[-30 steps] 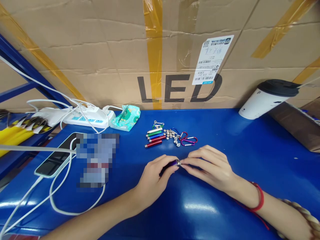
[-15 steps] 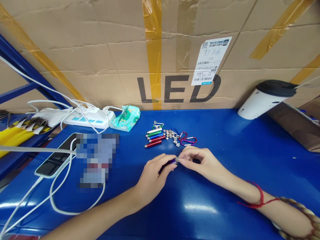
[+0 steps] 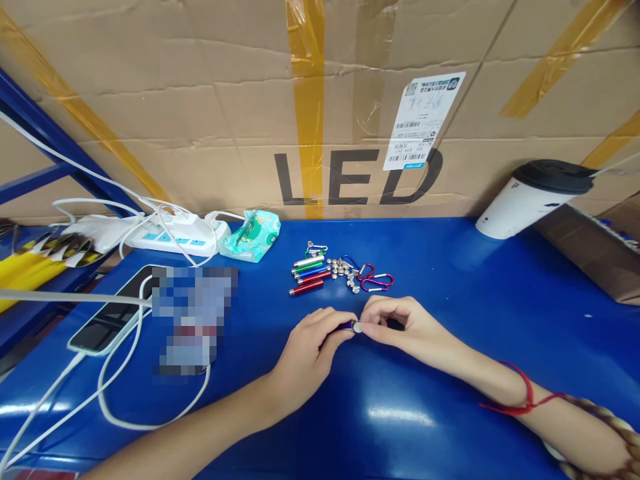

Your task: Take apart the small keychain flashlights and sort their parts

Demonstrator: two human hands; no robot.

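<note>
My left hand (image 3: pixel 306 350) is closed around a small purple metal tube (image 3: pixel 345 325), like a mini flashlight body, mostly hidden by the fingers. At its right end, my right hand (image 3: pixel 407 323) pinches a small silver button cell (image 3: pixel 357 327) between thumb and fingers. The cell touches or nearly touches the tube's end; which, I cannot tell. Beyond the hands lie several similar tubes, among them a red tube (image 3: pixel 307 288), a green tube (image 3: pixel 307 268) and a silver tube (image 3: pixel 309 261). Several silver button cells (image 3: pixel 341 268) and coloured carabiners (image 3: pixel 377 283) are beside them.
A cardboard box (image 3: pixel 210 120) stands along the back of the blue table (image 3: pixel 450 413). At left are a power strip (image 3: pixel 175 237), white cables, a phone (image 3: pixel 117 313), a blurred-out item (image 3: pixel 195 320) and a tissue pack (image 3: pixel 253 236). A lidded cup (image 3: pixel 530 200) stands at back right.
The right fingers have shifted slightly at the tube's end, and more of the silver button cell's face shows. The left hand has barely moved, still holding the purple tube.
</note>
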